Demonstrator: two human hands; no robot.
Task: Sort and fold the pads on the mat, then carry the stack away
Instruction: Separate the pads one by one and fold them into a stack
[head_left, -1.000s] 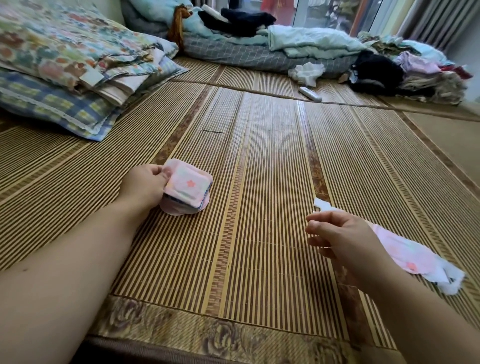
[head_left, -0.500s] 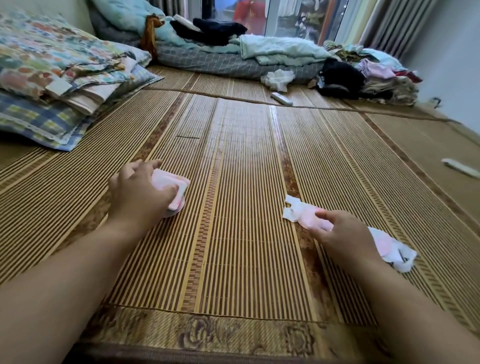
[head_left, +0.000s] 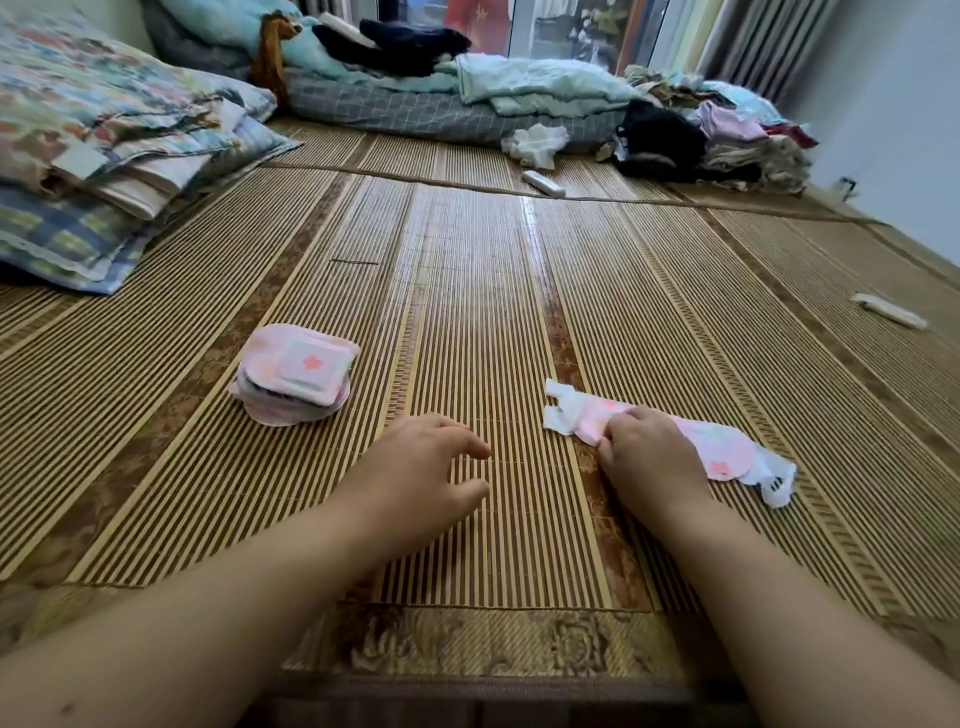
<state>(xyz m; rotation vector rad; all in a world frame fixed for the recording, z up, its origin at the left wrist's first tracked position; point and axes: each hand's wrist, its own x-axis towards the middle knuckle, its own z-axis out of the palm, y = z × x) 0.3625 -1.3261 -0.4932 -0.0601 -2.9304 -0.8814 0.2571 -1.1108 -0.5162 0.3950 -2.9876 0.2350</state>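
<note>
Right hand (head_left: 649, 460) is pinching the long pink star-printed cloth pad (head_left: 727, 449); left hand (head_left: 415, 480) is hovering slack, empty. Folding squarely (edges matched) is likely needing both

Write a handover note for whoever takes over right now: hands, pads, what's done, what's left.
Left hand open, holding nothing, over the mat.
Right hand grips the unfolded pad near its left end; the pad lies stretched on the mat.
Folded stack sits on the mat to the left, touched by neither hand.
Done: several pads folded and stacked.
Left: fold this pad, add it to the stack, carry the stack away.
</note>
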